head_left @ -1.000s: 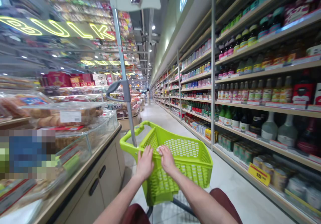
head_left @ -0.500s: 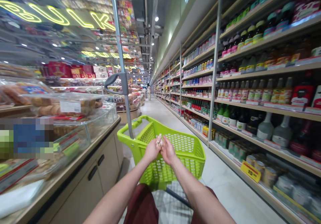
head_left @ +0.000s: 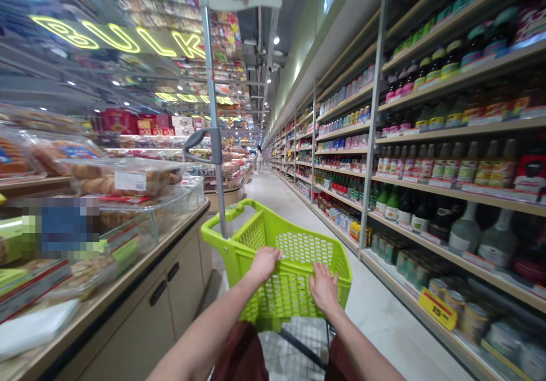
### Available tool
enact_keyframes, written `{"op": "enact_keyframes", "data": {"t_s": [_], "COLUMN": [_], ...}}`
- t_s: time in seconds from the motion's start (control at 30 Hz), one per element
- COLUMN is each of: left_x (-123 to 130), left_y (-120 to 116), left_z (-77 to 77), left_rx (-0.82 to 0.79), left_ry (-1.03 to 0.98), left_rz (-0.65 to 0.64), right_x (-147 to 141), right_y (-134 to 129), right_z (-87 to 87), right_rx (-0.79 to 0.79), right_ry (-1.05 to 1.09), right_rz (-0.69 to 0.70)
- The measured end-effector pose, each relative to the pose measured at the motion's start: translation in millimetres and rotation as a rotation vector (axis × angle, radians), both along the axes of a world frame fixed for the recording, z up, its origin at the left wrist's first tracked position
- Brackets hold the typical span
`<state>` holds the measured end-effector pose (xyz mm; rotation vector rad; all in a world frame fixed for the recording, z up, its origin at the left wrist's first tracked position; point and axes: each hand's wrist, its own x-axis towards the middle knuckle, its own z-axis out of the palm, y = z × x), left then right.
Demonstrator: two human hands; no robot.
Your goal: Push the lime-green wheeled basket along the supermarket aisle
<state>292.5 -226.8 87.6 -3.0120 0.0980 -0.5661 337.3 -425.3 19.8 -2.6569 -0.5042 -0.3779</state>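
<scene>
A lime-green shopping cart (head_left: 294, 301) with a perforated plastic basket stands right in front of me, side-on. My left hand (head_left: 265, 263) is closed at the near rim of the basket, and a bit of a small crumpled whitish thing (head_left: 279, 255) shows at its fingertips; most of it is hidden. To the right, my right hand (head_left: 323, 287) lies over the same rim, fingers curled across the top edge and thumb on the outside. The two hands are apart. I cannot see anything lying in the visible part of the basket.
A counter (head_left: 179, 278) with clear boxes of baked goods (head_left: 128, 179) runs along the left. Shelves (head_left: 447, 185) of bottles and cans line the right. A grey pole (head_left: 213, 96) with a handle rises beside the cart. A person (head_left: 260, 160) stands far down the aisle (head_left: 260, 187).
My hands have come apart from around the small crumpled whitish thing. The right hand has moved right and down onto the basket rim; the left has lowered slightly to the rim.
</scene>
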Motion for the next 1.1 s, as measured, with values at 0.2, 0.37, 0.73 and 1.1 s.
{"op": "enact_keyframes", "data": {"t_s": [0.2,0.37,0.73,1.1], "left_x": [1,-20,1,-15], "left_y": [-38,27,-30,1], "left_z": [-29.2,-0.9,-28.0,-20.9], "left_rx": [0.037,0.064,-0.124,-0.039], "left_ry": [-0.054,-0.111,-0.042,0.073], "left_rz": [-0.133,0.138,-0.072,0.133], "right_x": [-19,-24,-37,-32], "right_y": [26,31,50,85], "right_z": [10.0,12.7,22.9,31.7], "right_rx": [0.065,0.134,0.257,0.23], "right_ry": [-0.088,-0.086,-0.101,0.022], "right_rz": [0.144,0.154,0.257,0.32]}}
